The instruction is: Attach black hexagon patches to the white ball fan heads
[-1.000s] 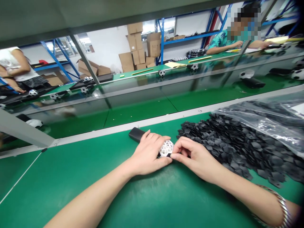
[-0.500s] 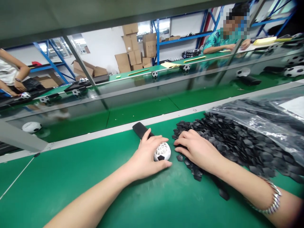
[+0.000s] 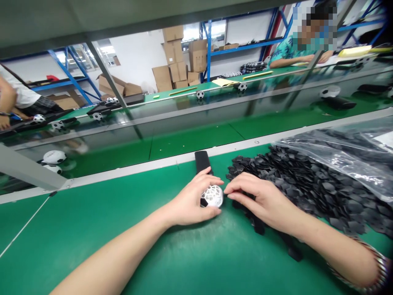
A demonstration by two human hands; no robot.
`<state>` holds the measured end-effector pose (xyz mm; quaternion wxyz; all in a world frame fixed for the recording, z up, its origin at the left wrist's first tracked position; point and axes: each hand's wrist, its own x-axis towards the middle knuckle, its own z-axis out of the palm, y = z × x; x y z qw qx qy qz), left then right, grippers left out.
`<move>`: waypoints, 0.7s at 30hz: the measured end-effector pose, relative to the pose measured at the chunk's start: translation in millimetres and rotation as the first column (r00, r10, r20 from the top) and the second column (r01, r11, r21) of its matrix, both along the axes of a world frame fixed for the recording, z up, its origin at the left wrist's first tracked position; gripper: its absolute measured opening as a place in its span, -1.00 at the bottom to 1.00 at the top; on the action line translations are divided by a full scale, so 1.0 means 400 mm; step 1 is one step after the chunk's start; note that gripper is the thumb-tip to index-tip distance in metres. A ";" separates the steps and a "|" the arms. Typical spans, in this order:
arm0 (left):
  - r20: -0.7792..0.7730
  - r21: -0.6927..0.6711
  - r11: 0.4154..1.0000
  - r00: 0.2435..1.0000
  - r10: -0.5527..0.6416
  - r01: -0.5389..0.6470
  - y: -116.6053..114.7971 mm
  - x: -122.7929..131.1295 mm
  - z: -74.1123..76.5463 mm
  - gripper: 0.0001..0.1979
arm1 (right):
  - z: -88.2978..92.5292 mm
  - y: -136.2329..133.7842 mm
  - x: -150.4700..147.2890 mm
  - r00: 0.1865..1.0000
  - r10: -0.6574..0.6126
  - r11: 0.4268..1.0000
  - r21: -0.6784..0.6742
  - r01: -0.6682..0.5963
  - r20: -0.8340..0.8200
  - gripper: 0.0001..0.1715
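My left hand [image 3: 189, 199] is wrapped round a small white lattice ball [image 3: 212, 196] on the green bench [image 3: 123, 229]. The ball sits at the end of a flat black handle [image 3: 202, 161] that points away from me. My right hand [image 3: 260, 200] rests at the near edge of a pile of small black pieces [image 3: 310, 184], thumb and fingertips pinched together just right of the ball. Whether a black piece sits in that pinch is hidden.
A clear plastic bag [image 3: 346, 153] of more black pieces lies at the right. Beyond the bench a green conveyor [image 3: 190, 141] carries black-and-white balls [image 3: 54, 157]. People sit at far benches on the left [image 3: 18, 102] and right [image 3: 294, 49]; cardboard boxes [image 3: 176, 57] stand behind.
My right hand went into the black pile and has come back to the ball. The left hand turned the ball, and the black handle swung from pointing left to pointing straight away.
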<state>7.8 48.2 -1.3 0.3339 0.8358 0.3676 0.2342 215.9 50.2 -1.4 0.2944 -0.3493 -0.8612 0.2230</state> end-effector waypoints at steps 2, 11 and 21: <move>-0.002 0.002 1.000 1.000 -0.008 0.008 0.003 -0.002 0.000 -0.45 | 0.003 -0.009 -0.012 0.995 0.080 0.996 -0.040 -0.083 -0.062 -0.81; 0.047 0.007 1.000 0.999 0.000 0.000 0.005 0.005 -0.007 -0.54 | -0.032 -0.009 -0.039 0.986 0.005 0.989 -0.142 -0.029 -0.167 -0.95; 0.061 0.007 0.999 0.997 0.046 -0.047 -0.004 0.017 -0.006 -0.66 | -0.019 -0.003 -0.065 0.968 -0.135 0.938 -0.343 0.055 -0.214 -0.87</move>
